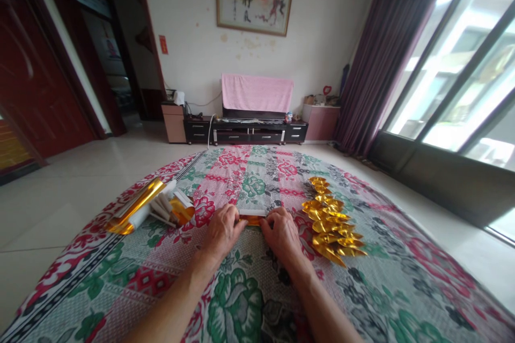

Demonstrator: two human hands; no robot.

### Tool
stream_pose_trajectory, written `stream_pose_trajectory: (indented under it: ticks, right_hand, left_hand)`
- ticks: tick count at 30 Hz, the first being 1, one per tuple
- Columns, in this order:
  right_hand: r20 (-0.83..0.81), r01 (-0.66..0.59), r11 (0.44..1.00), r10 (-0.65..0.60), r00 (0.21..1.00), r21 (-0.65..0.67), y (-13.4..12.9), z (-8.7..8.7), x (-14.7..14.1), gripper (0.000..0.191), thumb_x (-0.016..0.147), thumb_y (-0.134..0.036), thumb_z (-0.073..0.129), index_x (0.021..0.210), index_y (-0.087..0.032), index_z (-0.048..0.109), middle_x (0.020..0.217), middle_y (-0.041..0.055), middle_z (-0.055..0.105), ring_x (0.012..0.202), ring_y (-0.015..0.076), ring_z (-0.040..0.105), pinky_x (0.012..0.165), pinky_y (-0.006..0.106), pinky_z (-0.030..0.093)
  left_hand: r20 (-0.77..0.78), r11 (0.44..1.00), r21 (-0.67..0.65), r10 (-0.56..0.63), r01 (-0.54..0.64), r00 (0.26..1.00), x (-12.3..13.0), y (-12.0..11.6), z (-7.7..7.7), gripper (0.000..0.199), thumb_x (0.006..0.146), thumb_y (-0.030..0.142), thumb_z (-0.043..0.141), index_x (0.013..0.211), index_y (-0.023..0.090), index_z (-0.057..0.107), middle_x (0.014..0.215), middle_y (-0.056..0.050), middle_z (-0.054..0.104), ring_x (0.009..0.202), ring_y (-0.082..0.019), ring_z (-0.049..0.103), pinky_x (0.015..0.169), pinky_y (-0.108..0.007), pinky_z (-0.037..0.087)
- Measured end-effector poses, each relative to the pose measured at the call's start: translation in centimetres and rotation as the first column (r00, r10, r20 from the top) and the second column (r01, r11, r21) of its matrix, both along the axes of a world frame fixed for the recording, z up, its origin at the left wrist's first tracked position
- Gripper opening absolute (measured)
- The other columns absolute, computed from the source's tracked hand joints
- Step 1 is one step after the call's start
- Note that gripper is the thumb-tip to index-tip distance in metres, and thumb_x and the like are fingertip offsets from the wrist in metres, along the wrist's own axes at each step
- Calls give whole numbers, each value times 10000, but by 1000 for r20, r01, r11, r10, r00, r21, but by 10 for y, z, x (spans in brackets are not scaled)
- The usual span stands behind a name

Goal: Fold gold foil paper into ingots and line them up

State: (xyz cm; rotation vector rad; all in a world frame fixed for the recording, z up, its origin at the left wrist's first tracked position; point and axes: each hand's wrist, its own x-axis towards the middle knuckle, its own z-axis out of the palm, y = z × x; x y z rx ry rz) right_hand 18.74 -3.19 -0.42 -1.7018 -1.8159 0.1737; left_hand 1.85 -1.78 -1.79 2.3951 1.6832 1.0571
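Note:
Near the middle of the cloth-covered table, a narrow strip of gold foil paper [252, 220] with a white edge lies between my two hands. My left hand [226, 228] is closed on its left end, fingers curled and thumb at the near edge. At the right end, my right hand [280, 229] holds it the same way, fingers bent under. To the right stand several folded gold pieces [330, 220] in overlapping rows. A loose pile of gold and white paper sheets [139, 206] rests on the left side.
The patterned tablecloth [253, 185] covers a round table. Beyond it, a low black cabinet [249, 131] stands by the wall, under a pink cloth [257, 92]. A purple curtain [386, 53] and windows are at the right, a red door [36, 64] at the left.

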Motion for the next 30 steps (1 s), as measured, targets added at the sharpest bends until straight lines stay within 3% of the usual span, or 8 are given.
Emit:
stream_pose_trajectory:
  ticks: [10, 21, 30]
  right_hand:
    - [1, -2, 1000, 2, 1000, 9, 0, -1, 0, 205, 793, -245, 529, 611, -182, 600, 824, 45, 607, 823, 154, 536, 762, 249, 380]
    - [-7, 24, 1000, -24, 1000, 10, 0, -1, 0, 153, 777, -226, 548, 635, -179, 581, 798, 42, 585, 810, 159, 524, 737, 243, 373]
    - [5, -27, 999, 27, 1000, 36, 0, -2, 2, 145, 791, -195, 529, 690, -187, 633, 833, 42, 584, 815, 154, 526, 746, 234, 374]
  left_hand:
    - [66, 998, -54, 16, -12, 998, -2, 5, -3, 237, 746, 255, 607, 600, 191, 432, 758, -23, 516, 806, -169, 544, 760, -299, 436]
    - [82, 996, -68, 64, -58, 995, 2, 4, 2, 166, 728, 207, 594, 623, 182, 468, 761, -27, 513, 786, -165, 537, 756, -296, 429]
    - [83, 995, -64, 81, -76, 993, 3, 7, 1, 89, 712, 191, 601, 664, 174, 528, 767, -22, 513, 780, -156, 534, 750, -281, 426]
